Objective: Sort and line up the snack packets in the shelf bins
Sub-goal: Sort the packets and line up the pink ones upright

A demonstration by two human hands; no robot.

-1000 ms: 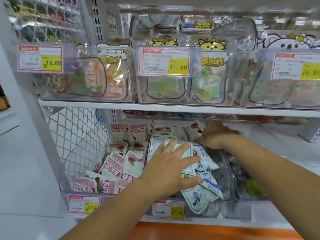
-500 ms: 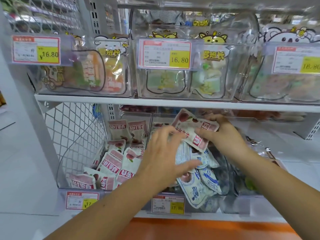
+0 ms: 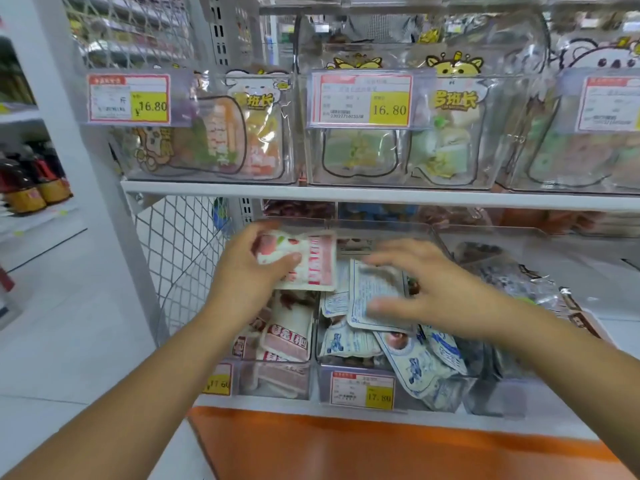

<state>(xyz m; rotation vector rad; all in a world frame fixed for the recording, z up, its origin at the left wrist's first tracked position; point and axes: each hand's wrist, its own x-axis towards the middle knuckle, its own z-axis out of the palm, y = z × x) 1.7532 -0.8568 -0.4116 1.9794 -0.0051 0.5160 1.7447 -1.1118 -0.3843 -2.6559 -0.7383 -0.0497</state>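
Note:
My left hand grips a pink-and-white snack packet above the left clear bin, which holds more pink packets. My right hand hovers with spread fingers over a blue-and-white packet lying back side up on the pile in the middle bin. Several blue-and-white packets lie jumbled there, some hanging over the front edge. Whether the right fingers touch the packet is unclear because of blur.
A third clear bin on the right holds dark foil packets. The upper shelf carries clear bins with price tags. A wire mesh panel closes the shelf's left side. Bottles stand far left.
The pink packet passed from my right hand to my left hand, which carried it left over the pink bin. My right hand dropped onto the blue packet pile.

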